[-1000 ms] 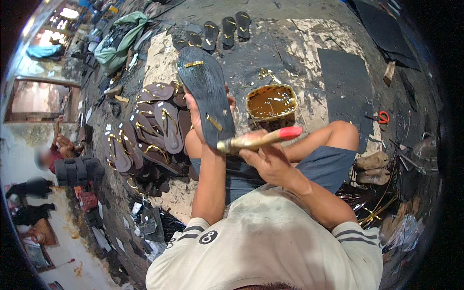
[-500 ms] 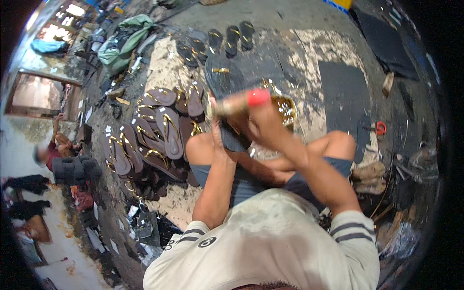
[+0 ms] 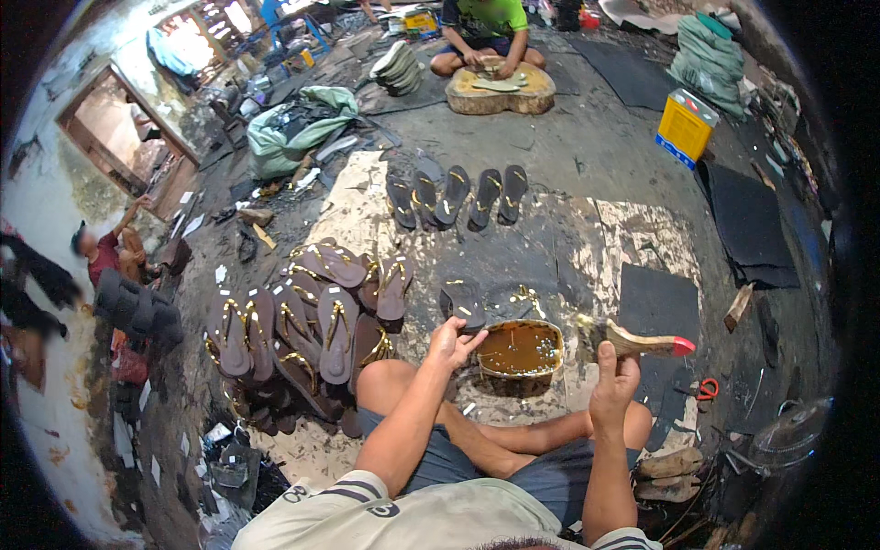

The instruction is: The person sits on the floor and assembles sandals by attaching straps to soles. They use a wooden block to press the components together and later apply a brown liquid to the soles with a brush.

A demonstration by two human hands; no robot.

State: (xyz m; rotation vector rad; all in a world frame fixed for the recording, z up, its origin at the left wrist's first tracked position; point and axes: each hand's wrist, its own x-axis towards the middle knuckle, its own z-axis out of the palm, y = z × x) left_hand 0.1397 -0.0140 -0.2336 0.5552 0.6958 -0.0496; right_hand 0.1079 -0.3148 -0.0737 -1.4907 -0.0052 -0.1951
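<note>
Floor: dark grey concrete [image 3: 587, 147], stained, with pale worn patches. Rough whitewashed wall [image 3: 55, 183] at left holds a wood-framed opening [image 3: 119, 137]. Daylight enters through a bright doorway [image 3: 197, 37] at upper left. Black rubber sheets [image 3: 747, 220] lie flat at right.

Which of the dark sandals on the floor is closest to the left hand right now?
The lone dark sandal sole lying just beyond the left hand, beside the glue tin. The others sit in the row farther ahead or in the pile to the left.
</note>
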